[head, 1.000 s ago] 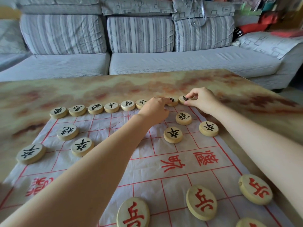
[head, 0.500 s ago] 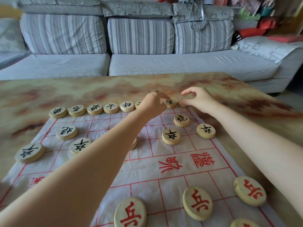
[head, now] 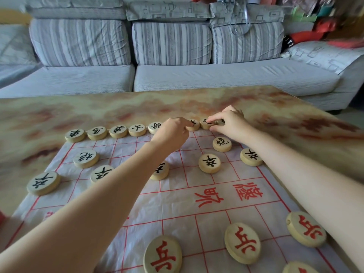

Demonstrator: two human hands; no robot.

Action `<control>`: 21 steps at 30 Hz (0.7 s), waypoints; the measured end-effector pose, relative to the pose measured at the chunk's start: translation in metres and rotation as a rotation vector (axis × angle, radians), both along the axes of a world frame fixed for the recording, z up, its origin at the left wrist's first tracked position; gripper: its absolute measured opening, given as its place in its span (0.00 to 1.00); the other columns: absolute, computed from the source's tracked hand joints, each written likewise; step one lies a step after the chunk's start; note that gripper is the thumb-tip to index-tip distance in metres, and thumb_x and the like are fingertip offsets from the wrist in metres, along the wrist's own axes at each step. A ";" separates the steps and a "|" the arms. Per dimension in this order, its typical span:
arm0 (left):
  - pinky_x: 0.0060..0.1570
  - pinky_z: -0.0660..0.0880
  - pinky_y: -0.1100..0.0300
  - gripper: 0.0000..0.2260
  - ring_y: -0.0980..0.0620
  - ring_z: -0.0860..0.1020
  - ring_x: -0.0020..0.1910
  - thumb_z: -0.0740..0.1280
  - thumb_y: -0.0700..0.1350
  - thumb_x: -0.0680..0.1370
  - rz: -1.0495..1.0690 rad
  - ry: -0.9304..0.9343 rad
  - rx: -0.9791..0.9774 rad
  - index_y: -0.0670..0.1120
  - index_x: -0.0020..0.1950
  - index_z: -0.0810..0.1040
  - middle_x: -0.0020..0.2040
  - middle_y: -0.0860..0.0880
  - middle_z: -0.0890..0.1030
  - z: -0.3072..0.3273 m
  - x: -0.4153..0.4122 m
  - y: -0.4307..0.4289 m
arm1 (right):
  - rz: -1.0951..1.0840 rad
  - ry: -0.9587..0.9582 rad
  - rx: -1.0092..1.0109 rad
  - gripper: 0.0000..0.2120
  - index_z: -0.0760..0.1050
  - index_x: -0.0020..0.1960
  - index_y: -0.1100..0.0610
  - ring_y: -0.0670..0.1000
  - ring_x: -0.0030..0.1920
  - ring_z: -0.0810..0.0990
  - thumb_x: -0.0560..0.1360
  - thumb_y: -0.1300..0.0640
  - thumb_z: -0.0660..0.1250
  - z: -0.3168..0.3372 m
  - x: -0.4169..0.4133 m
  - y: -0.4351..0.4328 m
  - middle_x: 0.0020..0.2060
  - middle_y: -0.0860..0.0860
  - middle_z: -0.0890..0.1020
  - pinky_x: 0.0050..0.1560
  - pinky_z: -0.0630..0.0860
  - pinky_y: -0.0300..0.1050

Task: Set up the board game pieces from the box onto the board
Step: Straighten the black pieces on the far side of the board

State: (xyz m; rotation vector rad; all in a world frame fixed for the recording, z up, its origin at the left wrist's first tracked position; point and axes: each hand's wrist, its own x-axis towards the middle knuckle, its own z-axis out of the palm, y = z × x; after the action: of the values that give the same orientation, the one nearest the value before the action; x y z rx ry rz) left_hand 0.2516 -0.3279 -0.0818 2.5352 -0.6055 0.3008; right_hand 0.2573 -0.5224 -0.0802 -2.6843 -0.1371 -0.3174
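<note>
Head view: both hands work at the far edge of the board (head: 177, 196), a thin sheet on the bench (head: 118, 109). Left hand (head: 173, 134) is curled, index tip on a black disc (head: 194, 125); pinch or nudge, can't tell. Right hand (head: 230, 125) pinches the end disc (head: 221, 121), mostly hidden under its fingers. Discs look like light, stiff wood w/ smooth faces, so prob. slide easily; best gripped by the rim. Round, so no long axis. They lie flat, characters up, black ones reading from the sofa side, red discs (head: 242, 243) reading toward the wearer.
</note>
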 end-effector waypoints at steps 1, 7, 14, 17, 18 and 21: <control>0.53 0.75 0.54 0.17 0.44 0.79 0.54 0.59 0.37 0.75 -0.003 -0.003 0.001 0.48 0.60 0.78 0.59 0.46 0.80 0.000 0.000 0.000 | -0.003 -0.001 0.016 0.14 0.79 0.57 0.44 0.58 0.62 0.65 0.72 0.50 0.70 0.000 -0.001 0.000 0.57 0.55 0.71 0.61 0.59 0.43; 0.52 0.74 0.57 0.15 0.44 0.78 0.53 0.61 0.39 0.74 0.005 0.026 -0.043 0.48 0.59 0.79 0.59 0.46 0.80 0.002 -0.001 -0.001 | 0.012 0.012 0.094 0.12 0.79 0.56 0.45 0.55 0.64 0.65 0.73 0.49 0.68 0.009 -0.012 0.004 0.60 0.55 0.74 0.67 0.60 0.46; 0.47 0.69 0.72 0.11 0.55 0.79 0.50 0.63 0.41 0.75 -0.012 0.093 -0.173 0.49 0.55 0.81 0.54 0.51 0.82 0.014 -0.021 0.007 | 0.034 0.043 0.170 0.16 0.81 0.45 0.49 0.41 0.39 0.76 0.66 0.38 0.69 0.027 -0.058 -0.010 0.40 0.43 0.82 0.39 0.69 0.38; 0.54 0.73 0.65 0.10 0.55 0.79 0.52 0.63 0.42 0.76 -0.087 0.122 -0.056 0.50 0.55 0.81 0.54 0.52 0.83 0.022 -0.040 0.014 | -0.049 0.083 0.079 0.24 0.78 0.42 0.49 0.47 0.43 0.77 0.58 0.31 0.69 0.023 -0.073 -0.003 0.40 0.47 0.81 0.45 0.74 0.44; 0.55 0.73 0.64 0.11 0.55 0.79 0.54 0.63 0.42 0.76 -0.129 0.134 0.016 0.49 0.56 0.80 0.55 0.52 0.82 0.023 -0.048 0.015 | -0.072 0.076 0.019 0.24 0.77 0.42 0.49 0.50 0.47 0.77 0.58 0.31 0.69 0.023 -0.074 0.000 0.42 0.49 0.80 0.50 0.74 0.47; 0.54 0.70 0.64 0.12 0.52 0.78 0.56 0.62 0.44 0.77 -0.190 0.166 0.193 0.51 0.59 0.79 0.60 0.52 0.80 0.024 -0.065 0.022 | -0.157 0.025 -0.126 0.27 0.77 0.46 0.51 0.54 0.56 0.74 0.61 0.30 0.69 0.024 -0.076 0.013 0.45 0.48 0.80 0.53 0.69 0.46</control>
State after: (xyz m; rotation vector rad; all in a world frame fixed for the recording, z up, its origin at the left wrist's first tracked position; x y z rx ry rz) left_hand 0.1864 -0.3059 -0.0581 2.6251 -0.8374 -0.0382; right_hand 0.1816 -0.5095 -0.0565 -2.8289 0.0644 -0.3329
